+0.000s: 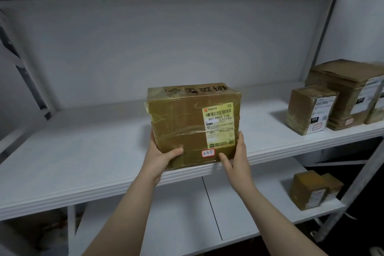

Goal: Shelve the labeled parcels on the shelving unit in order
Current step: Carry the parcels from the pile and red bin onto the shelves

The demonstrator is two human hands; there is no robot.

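Parcel — between left hand, right hand

— Which parcel is up?
— The brown box, wrapped in clear tape, upright at the front edge of the middle shelf. Its printed label faces out, and a small red-edged tag below reads 3-2-5.
— Any others?
— A few labelled boxes stand close together at that shelf's right end. Two small boxes sit side by side on the lower shelf.
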